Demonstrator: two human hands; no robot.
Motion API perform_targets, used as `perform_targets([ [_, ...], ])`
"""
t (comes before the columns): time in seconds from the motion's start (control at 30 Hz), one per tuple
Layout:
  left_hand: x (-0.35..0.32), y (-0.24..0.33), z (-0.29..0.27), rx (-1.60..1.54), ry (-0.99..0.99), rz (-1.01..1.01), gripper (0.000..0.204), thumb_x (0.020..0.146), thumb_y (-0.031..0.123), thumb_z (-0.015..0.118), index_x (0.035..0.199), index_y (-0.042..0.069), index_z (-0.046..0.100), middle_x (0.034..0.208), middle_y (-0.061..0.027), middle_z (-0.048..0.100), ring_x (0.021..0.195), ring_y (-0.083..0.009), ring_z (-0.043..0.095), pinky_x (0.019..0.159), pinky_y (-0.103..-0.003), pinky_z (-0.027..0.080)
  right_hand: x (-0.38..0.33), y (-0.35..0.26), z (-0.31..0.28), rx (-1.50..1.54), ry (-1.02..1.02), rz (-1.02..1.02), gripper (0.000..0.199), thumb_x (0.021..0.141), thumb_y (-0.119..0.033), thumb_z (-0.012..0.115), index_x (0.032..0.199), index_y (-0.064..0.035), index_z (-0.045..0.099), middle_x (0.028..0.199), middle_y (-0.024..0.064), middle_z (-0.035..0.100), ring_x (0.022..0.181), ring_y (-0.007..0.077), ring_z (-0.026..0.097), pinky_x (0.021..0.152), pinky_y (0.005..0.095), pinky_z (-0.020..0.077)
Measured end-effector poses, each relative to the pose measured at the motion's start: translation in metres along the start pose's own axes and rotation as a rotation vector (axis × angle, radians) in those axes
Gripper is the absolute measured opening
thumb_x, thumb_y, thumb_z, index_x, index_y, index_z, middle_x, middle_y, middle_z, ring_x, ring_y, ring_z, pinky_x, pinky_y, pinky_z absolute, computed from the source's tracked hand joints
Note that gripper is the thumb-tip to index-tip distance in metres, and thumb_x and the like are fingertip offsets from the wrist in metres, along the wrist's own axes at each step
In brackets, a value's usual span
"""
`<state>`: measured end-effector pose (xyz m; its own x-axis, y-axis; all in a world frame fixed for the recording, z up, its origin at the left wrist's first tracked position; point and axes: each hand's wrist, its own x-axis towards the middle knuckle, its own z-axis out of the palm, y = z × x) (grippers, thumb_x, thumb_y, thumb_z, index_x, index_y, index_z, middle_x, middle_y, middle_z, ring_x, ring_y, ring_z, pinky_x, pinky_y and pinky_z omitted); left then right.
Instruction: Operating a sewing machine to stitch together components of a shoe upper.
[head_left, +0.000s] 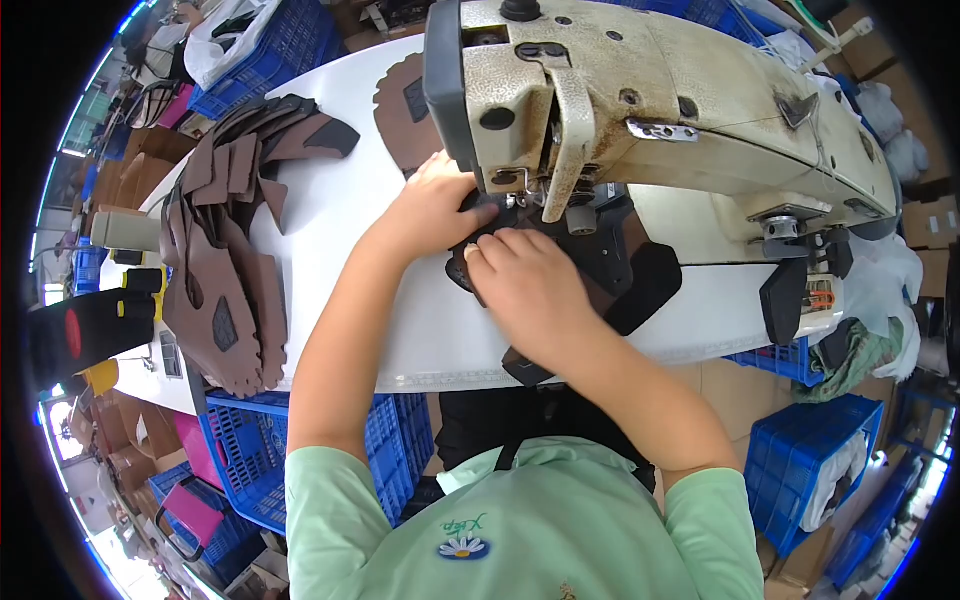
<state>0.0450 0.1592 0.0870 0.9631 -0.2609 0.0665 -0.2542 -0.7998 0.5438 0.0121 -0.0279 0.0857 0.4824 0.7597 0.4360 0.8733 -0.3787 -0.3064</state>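
Note:
A beige industrial sewing machine (600, 75) stands over a white tabletop, its presser foot down among dark material. Under it lies a black and brown cut piece (606, 262), apparently leather and shaped like a shoe upper. My left hand (432, 208) rests on the work just left of the needle, thumb stretched out; the machine head partly hides its fingers. Closer to me, my right hand (530, 290) has its fingers curled over the piece's near edge. Beyond my left hand a brown scalloped piece (398, 105) with a dark patch lies partly behind the machine head.
Brown cut pieces (225, 250) are heaped at the table's left. A black arm-like fixture (90, 328) juts in at far left. Blue crates stand behind, under the table's front left, and at right, including one crate (800, 460). Cartons and white bags crowd the edges.

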Motion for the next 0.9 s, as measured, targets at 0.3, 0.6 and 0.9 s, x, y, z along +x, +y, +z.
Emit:
perform_targets([
  [0.3, -0.002, -0.015, -0.001, 0.099, -0.165, -0.039, 0.052, 0.085, 0.041, 0.069, 0.13, 0.017, 0.06, 0.146, -0.0127, 0.044, 0.142, -0.0318, 0.031, 0.117, -0.049, 0.025, -0.023, -0.006, 0.019, -0.087, 0.089, 0.081, 0.027, 0.078, -0.01, 0.061, 0.1, 0.0043, 0.068, 0.108, 0.0198, 0.07, 0.105, 0.029, 0.066, 0.096, 0.0383, 0.0475],
  [0.6, 0.003, -0.012, -0.003, 0.115, -0.271, -0.128, 0.063, 0.086, 0.048, 0.066, 0.14, 0.018, 0.052, 0.159, -0.0107, 0.028, 0.149, -0.0313, 0.019, 0.119, -0.048, 0.021, -0.031, 0.002, 0.013, 0.001, 0.109, 0.035, 0.028, 0.079, -0.006, 0.061, 0.104, 0.0051, 0.066, 0.108, 0.0183, 0.07, 0.104, 0.0281, 0.067, 0.093, 0.0374, 0.0497],
  [0.9, 0.006, -0.009, -0.006, 0.173, -0.333, -0.165, 0.07, 0.087, 0.05, 0.065, 0.146, 0.018, 0.044, 0.16, -0.0101, 0.026, 0.149, -0.0311, 0.019, 0.121, -0.046, 0.019, -0.021, 0.004, 0.004, -0.013, 0.042, -0.024, 0.027, 0.077, -0.008, 0.064, 0.101, 0.0022, 0.069, 0.107, 0.0157, 0.068, 0.109, 0.0305, 0.061, 0.098, 0.0423, 0.0447],
])
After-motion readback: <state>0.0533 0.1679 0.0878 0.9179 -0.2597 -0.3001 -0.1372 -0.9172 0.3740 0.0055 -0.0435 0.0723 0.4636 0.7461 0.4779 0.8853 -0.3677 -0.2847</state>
